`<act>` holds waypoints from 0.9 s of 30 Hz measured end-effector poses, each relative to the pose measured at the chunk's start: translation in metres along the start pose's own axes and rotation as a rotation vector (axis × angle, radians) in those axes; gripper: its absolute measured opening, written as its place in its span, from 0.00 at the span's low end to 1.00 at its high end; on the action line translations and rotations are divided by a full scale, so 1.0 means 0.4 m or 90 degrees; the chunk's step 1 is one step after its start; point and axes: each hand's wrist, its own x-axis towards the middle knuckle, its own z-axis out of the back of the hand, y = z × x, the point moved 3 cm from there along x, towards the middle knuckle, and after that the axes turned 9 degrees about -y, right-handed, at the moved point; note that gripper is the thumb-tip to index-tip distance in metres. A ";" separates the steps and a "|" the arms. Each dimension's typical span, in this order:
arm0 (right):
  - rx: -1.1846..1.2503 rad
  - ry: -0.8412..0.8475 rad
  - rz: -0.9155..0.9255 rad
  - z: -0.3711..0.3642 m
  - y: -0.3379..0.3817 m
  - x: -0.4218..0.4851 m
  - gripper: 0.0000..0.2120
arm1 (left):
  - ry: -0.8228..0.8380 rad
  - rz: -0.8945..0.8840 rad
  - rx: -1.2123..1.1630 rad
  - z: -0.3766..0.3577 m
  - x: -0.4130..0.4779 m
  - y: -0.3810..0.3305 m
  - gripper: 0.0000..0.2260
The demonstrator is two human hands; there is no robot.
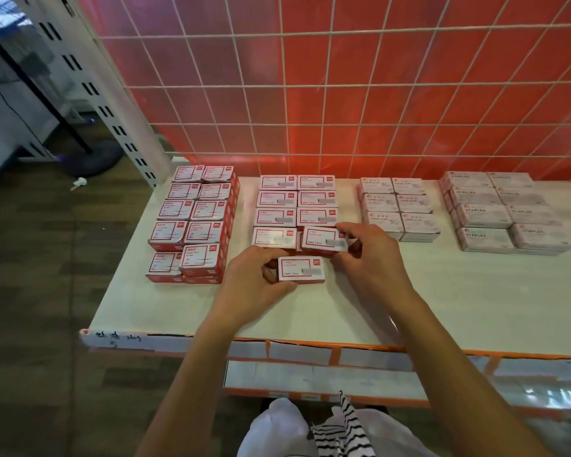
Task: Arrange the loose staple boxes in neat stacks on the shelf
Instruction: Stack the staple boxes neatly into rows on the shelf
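Note:
On the white shelf point(442, 291) a middle group of red-and-white staple boxes point(297, 201) stands in two rows. My left hand point(254, 282) grips a loose box point(302, 270) by its left end, in front of that group. My right hand point(373, 255) pinches another box point(323, 240) at its right end; this box sits slightly askew at the front right of the group, next to a front-left box point(272, 237).
A taller block of red boxes point(195, 222) stands at the shelf's left. Pale paper-clip boxes point(396, 209) and boxes marked staples point(505, 212) stand to the right. A red panel with white wire grid point(343, 94) backs the shelf. A lower shelf point(310, 380) shows below.

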 end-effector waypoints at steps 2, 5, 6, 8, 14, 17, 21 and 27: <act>-0.008 0.007 0.014 -0.004 0.005 0.001 0.20 | -0.002 0.006 -0.002 0.001 0.000 0.001 0.19; -0.006 0.015 0.018 -0.016 0.011 0.000 0.21 | -0.002 0.007 -0.005 0.001 -0.001 0.001 0.18; -0.007 0.012 0.016 -0.019 0.011 -0.002 0.20 | -0.001 0.010 -0.006 0.002 -0.002 0.002 0.19; -0.008 -0.001 0.011 -0.024 0.009 -0.002 0.19 | -0.002 0.015 -0.006 0.002 -0.003 0.004 0.19; -0.014 -0.039 -0.016 -0.033 -0.005 0.004 0.18 | 0.004 0.018 -0.006 0.000 -0.001 0.011 0.20; -0.015 -0.046 -0.019 -0.039 -0.006 0.001 0.17 | 0.003 0.020 -0.022 -0.002 0.001 0.011 0.18; -0.025 -0.048 -0.010 -0.040 -0.007 0.000 0.17 | 0.000 0.012 -0.030 0.000 0.001 0.006 0.16; -0.017 -0.052 -0.015 -0.043 -0.010 -0.003 0.16 | -0.010 0.007 -0.029 0.000 0.001 0.003 0.18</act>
